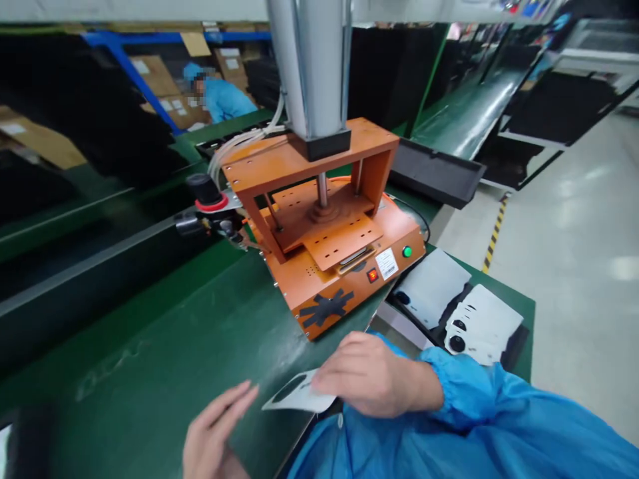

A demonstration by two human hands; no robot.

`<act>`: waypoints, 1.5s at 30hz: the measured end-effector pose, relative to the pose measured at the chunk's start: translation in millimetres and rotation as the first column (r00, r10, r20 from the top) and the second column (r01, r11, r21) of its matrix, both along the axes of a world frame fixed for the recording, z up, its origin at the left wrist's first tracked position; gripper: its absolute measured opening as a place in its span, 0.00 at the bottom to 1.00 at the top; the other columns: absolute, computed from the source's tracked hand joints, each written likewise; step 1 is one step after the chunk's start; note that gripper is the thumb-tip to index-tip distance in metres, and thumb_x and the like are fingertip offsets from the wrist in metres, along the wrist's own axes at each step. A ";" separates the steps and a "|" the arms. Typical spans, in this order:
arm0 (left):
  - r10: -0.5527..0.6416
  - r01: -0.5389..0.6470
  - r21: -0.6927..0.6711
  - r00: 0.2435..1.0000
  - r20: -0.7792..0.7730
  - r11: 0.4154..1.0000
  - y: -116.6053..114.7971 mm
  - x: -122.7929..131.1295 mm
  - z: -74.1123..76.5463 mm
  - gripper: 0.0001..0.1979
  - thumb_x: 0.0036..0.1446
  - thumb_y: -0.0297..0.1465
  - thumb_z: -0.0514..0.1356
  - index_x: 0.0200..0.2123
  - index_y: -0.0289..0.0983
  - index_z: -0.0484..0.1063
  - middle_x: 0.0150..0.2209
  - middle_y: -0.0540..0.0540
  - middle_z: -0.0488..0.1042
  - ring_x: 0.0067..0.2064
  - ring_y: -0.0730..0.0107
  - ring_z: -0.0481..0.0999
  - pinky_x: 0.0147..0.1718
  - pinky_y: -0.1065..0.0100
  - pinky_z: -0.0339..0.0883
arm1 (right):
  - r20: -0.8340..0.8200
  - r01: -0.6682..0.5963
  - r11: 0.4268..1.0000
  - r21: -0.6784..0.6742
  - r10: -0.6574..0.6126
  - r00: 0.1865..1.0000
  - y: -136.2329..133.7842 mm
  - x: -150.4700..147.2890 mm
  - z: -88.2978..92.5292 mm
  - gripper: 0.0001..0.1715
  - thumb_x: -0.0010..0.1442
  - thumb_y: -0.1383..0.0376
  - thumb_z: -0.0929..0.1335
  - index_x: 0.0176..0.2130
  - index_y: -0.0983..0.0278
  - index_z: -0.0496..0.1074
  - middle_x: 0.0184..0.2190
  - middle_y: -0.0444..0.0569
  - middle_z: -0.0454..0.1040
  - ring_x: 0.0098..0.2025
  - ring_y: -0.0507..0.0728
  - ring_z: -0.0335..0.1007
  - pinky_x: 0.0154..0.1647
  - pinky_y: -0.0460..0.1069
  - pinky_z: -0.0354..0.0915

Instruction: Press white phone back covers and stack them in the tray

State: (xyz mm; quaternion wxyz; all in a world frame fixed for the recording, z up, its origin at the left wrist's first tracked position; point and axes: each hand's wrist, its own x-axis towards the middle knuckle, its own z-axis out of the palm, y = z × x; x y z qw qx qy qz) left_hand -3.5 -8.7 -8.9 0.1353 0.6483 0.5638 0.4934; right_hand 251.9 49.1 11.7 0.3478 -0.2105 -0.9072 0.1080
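Observation:
My right hand [367,376] grips a thin white sheet [302,397] with a dark oval patch, holding it over the front edge of the green table. To its left, my left hand [218,429] is raised with fingers stretched out, apart from the sheet and holding nothing. Beyond both hands stands an orange press [327,239] with a red switch and a green button on its front. A flat piece lies under its plate, mostly hidden. Right of the press, white sheets with dark round cut-outs [482,322] and a plainer white sheet [434,286] lie in a dark tray.
A grey cylinder [315,66] rises above the press, with hoses and a black-knobbed regulator [204,193] at its left. Behind it is a black tray [434,171]. A co-worker in blue [222,96] bends over at the back left. A dark object [30,439] sits lower left.

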 end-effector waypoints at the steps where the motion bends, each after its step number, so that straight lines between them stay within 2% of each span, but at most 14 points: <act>1: -0.015 0.022 -0.097 0.997 0.072 0.995 15.1 7.3 13.1 0.21 0.69 0.45 0.50 0.50 0.44 0.78 0.52 0.43 0.77 0.48 0.56 0.78 0.45 0.58 0.73 | -0.064 0.049 0.999 0.004 -0.048 0.997 0.0 15.8 7.8 0.17 0.67 0.71 0.62 0.54 0.66 0.69 0.45 0.51 0.82 0.44 0.53 0.79 0.44 0.51 0.69; 4: -0.119 0.256 -0.404 0.936 0.332 0.878 61.1 36.1 40.7 0.21 0.65 0.45 0.57 0.54 0.41 0.76 0.50 0.42 0.78 0.43 0.62 0.78 0.42 0.63 0.74 | -0.169 0.226 0.973 0.033 -0.218 0.961 -6.9 61.9 27.9 0.19 0.63 0.74 0.64 0.53 0.64 0.70 0.42 0.52 0.83 0.44 0.54 0.80 0.44 0.52 0.70; 6: -0.143 0.411 -0.442 0.840 0.523 0.797 89.5 57.0 47.8 0.25 0.62 0.47 0.60 0.56 0.38 0.75 0.50 0.40 0.78 0.42 0.63 0.78 0.37 0.65 0.75 | -0.185 0.354 0.931 0.086 -0.334 0.924 -13.4 87.0 34.7 0.21 0.61 0.76 0.65 0.52 0.64 0.71 0.41 0.54 0.83 0.44 0.56 0.81 0.43 0.53 0.71; 8: -0.160 0.496 -0.435 0.777 0.609 0.751 113.0 74.3 48.6 0.29 0.58 0.48 0.64 0.56 0.36 0.74 0.50 0.38 0.78 0.43 0.62 0.78 0.33 0.67 0.74 | -0.183 0.461 0.873 0.159 -0.433 0.883 -19.5 105.4 35.8 0.21 0.60 0.77 0.65 0.51 0.64 0.72 0.41 0.54 0.83 0.44 0.57 0.82 0.42 0.53 0.72; 13: -0.223 0.508 -0.464 0.811 0.540 0.725 143.9 88.1 44.2 0.28 0.52 0.49 0.68 0.49 0.35 0.78 0.50 0.37 0.78 0.48 0.58 0.78 0.38 0.66 0.76 | -0.182 0.597 0.758 0.263 -0.569 0.802 -27.8 124.1 24.9 0.19 0.62 0.76 0.65 0.50 0.63 0.73 0.41 0.53 0.83 0.45 0.57 0.82 0.41 0.52 0.73; 18: -0.239 0.515 -0.526 0.829 0.505 0.677 150.6 80.1 42.7 0.28 0.52 0.49 0.68 0.49 0.35 0.78 0.50 0.38 0.78 0.50 0.57 0.78 0.35 0.68 0.76 | -0.151 0.591 0.741 0.319 -0.576 0.803 -23.4 123.3 16.3 0.16 0.64 0.73 0.65 0.51 0.65 0.73 0.42 0.55 0.83 0.46 0.56 0.81 0.42 0.53 0.71; 25: -0.147 0.487 -0.577 0.832 0.535 0.656 158.0 93.9 49.6 0.35 0.43 0.48 0.73 0.49 0.34 0.70 0.45 0.40 0.77 0.42 0.59 0.80 0.24 0.70 0.74 | -0.190 0.635 0.684 0.358 -0.613 0.767 -20.2 124.5 19.2 0.16 0.66 0.71 0.64 0.52 0.65 0.74 0.44 0.56 0.83 0.47 0.57 0.81 0.42 0.52 0.72; 29: -0.115 0.529 -0.512 0.764 0.635 0.677 166.0 120.9 55.5 0.32 0.43 0.45 0.74 0.47 0.35 0.69 0.47 0.37 0.77 0.40 0.59 0.81 0.18 0.73 0.67 | -0.169 0.663 0.654 0.364 -0.654 0.738 -22.4 131.0 12.8 0.19 0.67 0.72 0.64 0.55 0.64 0.74 0.48 0.56 0.82 0.52 0.58 0.80 0.45 0.53 0.72; 34: -0.036 0.490 -0.391 0.658 0.753 0.779 191.2 167.9 59.1 0.29 0.43 0.41 0.71 0.48 0.36 0.69 0.42 0.39 0.78 0.31 0.69 0.79 0.14 0.78 0.45 | -0.164 0.672 0.650 0.355 -0.664 0.730 -6.1 135.3 -3.7 0.21 0.70 0.71 0.63 0.58 0.60 0.74 0.51 0.54 0.81 0.56 0.58 0.78 0.52 0.54 0.73; 37: 0.027 0.407 -0.362 0.633 0.774 0.839 203.6 184.9 62.8 0.25 0.46 0.40 0.67 0.46 0.37 0.68 0.33 0.49 0.75 0.22 0.80 0.68 0.16 0.78 0.41 | -0.202 0.659 0.665 0.352 -0.633 0.747 20.2 133.5 -13.1 0.21 0.70 0.71 0.64 0.58 0.59 0.74 0.51 0.53 0.81 0.57 0.58 0.77 0.53 0.54 0.74; 39: 0.040 0.394 -0.365 0.631 0.775 0.844 196.5 183.5 65.2 0.22 0.46 0.38 0.66 0.44 0.37 0.69 0.27 0.54 0.70 0.19 0.84 0.59 0.17 0.77 0.42 | -0.246 0.659 0.671 0.340 -0.613 0.751 41.8 130.7 -18.0 0.21 0.69 0.72 0.65 0.58 0.58 0.75 0.51 0.53 0.81 0.57 0.58 0.77 0.53 0.54 0.74; 41: 0.024 0.425 -0.382 0.642 0.766 0.821 170.9 171.5 63.4 0.19 0.47 0.37 0.66 0.42 0.36 0.72 0.25 0.55 0.68 0.18 0.83 0.55 0.16 0.76 0.43 | -0.282 0.655 0.685 0.319 -0.591 0.756 63.8 126.8 -21.4 0.21 0.69 0.71 0.65 0.58 0.57 0.75 0.51 0.53 0.81 0.57 0.58 0.77 0.52 0.54 0.73; 43: -0.005 0.460 -0.417 0.677 0.736 0.784 129.4 151.1 55.1 0.16 0.50 0.37 0.65 0.41 0.36 0.74 0.26 0.53 0.71 0.20 0.80 0.59 0.17 0.75 0.49 | -0.294 0.636 0.711 0.300 -0.565 0.771 85.1 121.7 -22.4 0.21 0.70 0.71 0.64 0.58 0.57 0.75 0.52 0.53 0.81 0.57 0.58 0.77 0.52 0.54 0.72; 45: -0.033 0.436 -0.476 0.763 0.646 0.764 81.9 126.1 41.8 0.16 0.58 0.42 0.62 0.43 0.37 0.75 0.30 0.51 0.75 0.28 0.73 0.70 0.25 0.73 0.61 | -0.267 0.588 0.753 0.295 -0.527 0.807 105.8 115.5 -20.5 0.20 0.71 0.70 0.63 0.58 0.58 0.74 0.53 0.53 0.80 0.58 0.58 0.76 0.53 0.54 0.71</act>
